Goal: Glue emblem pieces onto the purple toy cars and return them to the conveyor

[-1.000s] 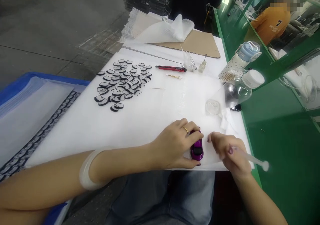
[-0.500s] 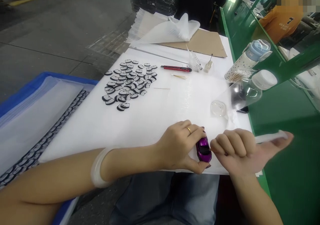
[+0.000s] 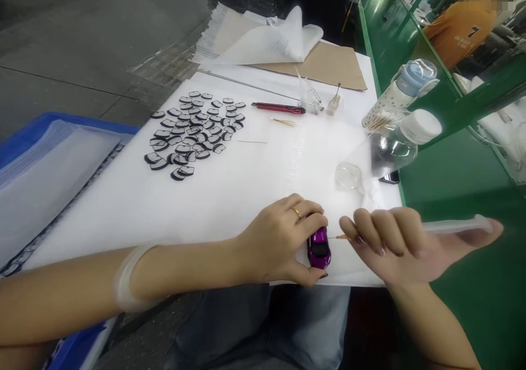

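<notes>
White sheet point(image 3: 230, 194), with a glossy purple toy car point(image 3: 319, 248) at its near edge.
Left hand point(image 3: 279, 238) pinches it, thumb against fingers; right hand point(image 3: 394, 246) curls its fingers round a syringe point(image 3: 452, 226), tip just beside the car. Black-and-white pieces point(image 3: 193, 134) lie well apart.

White-topped table point(image 3: 246, 194): black-white pieces point(image 3: 193, 134), red knife point(image 3: 278, 107), cardboard point(image 3: 329, 66), clear dish point(image 3: 348, 175), purple toy car point(image 3: 319, 248) at front edge.

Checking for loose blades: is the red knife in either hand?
No: the knife lies far up the sheet; the left hand holds a purple car, the right hand a syringe.
</notes>
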A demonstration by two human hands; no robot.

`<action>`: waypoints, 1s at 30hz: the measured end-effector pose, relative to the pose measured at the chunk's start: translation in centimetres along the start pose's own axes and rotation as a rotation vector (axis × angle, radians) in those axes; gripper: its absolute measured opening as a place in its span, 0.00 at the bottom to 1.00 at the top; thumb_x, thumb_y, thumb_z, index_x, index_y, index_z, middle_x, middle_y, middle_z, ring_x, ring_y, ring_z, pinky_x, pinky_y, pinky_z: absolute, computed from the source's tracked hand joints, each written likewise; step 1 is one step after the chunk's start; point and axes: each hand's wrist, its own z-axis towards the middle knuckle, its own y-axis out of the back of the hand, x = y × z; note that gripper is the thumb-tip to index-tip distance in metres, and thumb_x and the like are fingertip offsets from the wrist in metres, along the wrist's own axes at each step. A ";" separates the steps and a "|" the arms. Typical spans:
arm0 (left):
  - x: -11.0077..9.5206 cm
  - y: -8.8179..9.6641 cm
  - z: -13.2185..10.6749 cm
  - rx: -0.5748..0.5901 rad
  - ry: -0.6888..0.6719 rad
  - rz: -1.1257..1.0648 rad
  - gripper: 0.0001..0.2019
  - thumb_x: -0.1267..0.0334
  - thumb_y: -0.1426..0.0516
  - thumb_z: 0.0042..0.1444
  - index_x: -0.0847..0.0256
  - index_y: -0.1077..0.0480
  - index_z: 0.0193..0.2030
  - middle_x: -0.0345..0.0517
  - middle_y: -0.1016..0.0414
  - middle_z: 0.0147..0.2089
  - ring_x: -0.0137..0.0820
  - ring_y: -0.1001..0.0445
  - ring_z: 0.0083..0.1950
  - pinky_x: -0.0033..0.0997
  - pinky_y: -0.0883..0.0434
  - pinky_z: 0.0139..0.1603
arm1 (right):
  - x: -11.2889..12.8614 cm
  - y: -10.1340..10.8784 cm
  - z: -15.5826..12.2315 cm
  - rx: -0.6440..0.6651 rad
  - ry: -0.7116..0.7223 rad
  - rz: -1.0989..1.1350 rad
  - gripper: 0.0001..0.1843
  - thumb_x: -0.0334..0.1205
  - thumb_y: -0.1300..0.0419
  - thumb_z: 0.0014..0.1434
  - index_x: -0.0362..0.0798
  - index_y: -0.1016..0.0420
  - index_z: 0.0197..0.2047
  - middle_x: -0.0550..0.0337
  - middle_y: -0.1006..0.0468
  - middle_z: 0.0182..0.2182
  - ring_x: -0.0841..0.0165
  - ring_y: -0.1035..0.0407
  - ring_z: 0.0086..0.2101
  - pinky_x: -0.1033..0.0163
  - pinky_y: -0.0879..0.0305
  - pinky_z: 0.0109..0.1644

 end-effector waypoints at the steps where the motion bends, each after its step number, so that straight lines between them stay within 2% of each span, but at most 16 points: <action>1: -0.1 0.1 0.2 0.030 0.005 0.006 0.23 0.53 0.35 0.44 0.67 0.27 0.44 0.54 0.23 0.44 0.40 0.28 0.40 0.41 0.26 0.41 | 0.1 0.0 -0.1 -0.027 0.008 -0.042 0.35 0.60 0.39 0.61 0.47 0.52 0.17 0.67 0.53 0.14 0.71 0.52 0.21 0.59 0.52 0.31; 3: -0.4 0.1 0.9 0.078 0.020 0.018 0.24 0.52 0.35 0.44 0.68 0.27 0.44 0.54 0.24 0.43 0.40 0.29 0.40 0.41 0.26 0.41 | 0.3 0.1 -0.5 -0.091 0.045 -0.152 0.35 0.61 0.40 0.61 0.47 0.53 0.18 0.67 0.53 0.15 0.70 0.52 0.21 0.59 0.52 0.30; 5: -0.7 0.0 1.6 0.116 0.046 0.024 0.25 0.51 0.35 0.43 0.69 0.27 0.43 0.54 0.25 0.42 0.40 0.30 0.40 0.41 0.26 0.40 | 0.3 0.5 -0.9 -0.182 0.131 -0.301 0.33 0.59 0.40 0.62 0.48 0.51 0.19 0.67 0.52 0.15 0.70 0.52 0.20 0.58 0.52 0.30; 8: -0.9 -0.6 2.3 0.146 0.075 0.044 0.25 0.48 0.36 0.42 0.68 0.28 0.40 0.52 0.27 0.37 0.39 0.33 0.37 0.40 0.28 0.37 | -0.7 1.5 -1.1 -0.337 0.248 -0.488 0.30 0.58 0.42 0.63 0.48 0.48 0.20 0.66 0.50 0.16 0.70 0.53 0.21 0.58 0.53 0.29; 12: -0.6 -1.5 2.1 0.089 0.062 0.071 0.23 0.47 0.38 0.42 0.66 0.31 0.36 0.51 0.30 0.34 0.38 0.36 0.35 0.41 0.30 0.34 | -2.0 2.0 -1.2 -0.464 0.186 -0.505 0.28 0.54 0.45 0.65 0.48 0.48 0.20 0.66 0.52 0.16 0.71 0.55 0.20 0.59 0.56 0.26; 14: -0.4 -1.8 1.9 0.045 0.069 0.033 0.23 0.46 0.38 0.40 0.65 0.32 0.35 0.50 0.31 0.34 0.37 0.37 0.34 0.40 0.30 0.33 | -1.5 1.2 -1.5 -0.430 0.163 -0.462 0.29 0.55 0.43 0.64 0.48 0.48 0.19 0.66 0.52 0.15 0.71 0.55 0.19 0.59 0.56 0.26; 16: -0.2 -2.0 1.8 0.005 0.085 -0.028 0.25 0.46 0.37 0.37 0.64 0.32 0.35 0.49 0.31 0.34 0.36 0.37 0.34 0.39 0.30 0.32 | -0.2 0.0 -1.7 -0.333 0.155 -0.394 0.31 0.56 0.42 0.64 0.48 0.48 0.19 0.66 0.51 0.14 0.71 0.54 0.19 0.58 0.53 0.27; 19: -0.1 -2.2 1.8 -0.065 0.095 -0.095 0.23 0.48 0.37 0.37 0.62 0.34 0.36 0.48 0.30 0.34 0.36 0.35 0.33 0.40 0.30 0.33 | 1.4 -1.2 -1.4 -0.185 0.082 -0.251 0.31 0.45 0.39 0.65 0.48 0.49 0.16 0.67 0.53 0.12 0.70 0.52 0.19 0.58 0.51 0.28; 21: -0.2 -2.3 1.7 -0.130 0.091 -0.120 0.21 0.49 0.39 0.38 0.60 0.35 0.36 0.46 0.29 0.33 0.36 0.33 0.33 0.40 0.29 0.33 | 1.5 -1.2 -1.0 -0.117 0.038 -0.111 0.33 0.41 0.38 0.64 0.47 0.54 0.15 0.68 0.57 0.12 0.71 0.56 0.18 0.59 0.53 0.26; 23: -0.2 -2.5 1.6 -0.192 0.077 -0.132 0.20 0.51 0.39 0.39 0.60 0.35 0.36 0.45 0.28 0.32 0.36 0.31 0.32 0.40 0.28 0.32 | 0.8 -0.5 -0.6 -0.087 0.009 0.030 0.36 0.47 0.38 0.63 0.47 0.58 0.17 0.69 0.60 0.12 0.72 0.61 0.18 0.60 0.56 0.26; 26: -0.3 -2.7 1.4 -0.232 0.059 -0.134 0.20 0.51 0.39 0.39 0.60 0.35 0.36 0.46 0.26 0.32 0.37 0.28 0.32 0.40 0.27 0.32 | -0.6 0.6 -0.6 -0.068 0.000 0.135 0.38 0.65 0.41 0.59 0.47 0.59 0.18 0.69 0.59 0.14 0.73 0.62 0.19 0.59 0.57 0.25; 28: -0.2 -2.7 1.4 -0.244 0.054 -0.131 0.21 0.49 0.39 0.39 0.60 0.35 0.36 0.46 0.25 0.32 0.38 0.27 0.32 0.40 0.26 0.32 | -1.3 0.9 -0.8 -0.074 0.005 0.162 0.38 0.68 0.43 0.57 0.48 0.59 0.19 0.69 0.58 0.14 0.73 0.62 0.19 0.59 0.57 0.25; 30: -0.2 -2.7 1.4 -0.253 0.048 -0.125 0.21 0.48 0.39 0.39 0.60 0.34 0.36 0.47 0.25 0.31 0.38 0.26 0.32 0.41 0.26 0.31 | -1.8 0.9 -1.0 -0.079 0.007 0.183 0.37 0.66 0.44 0.59 0.48 0.58 0.18 0.69 0.58 0.14 0.73 0.62 0.19 0.59 0.58 0.25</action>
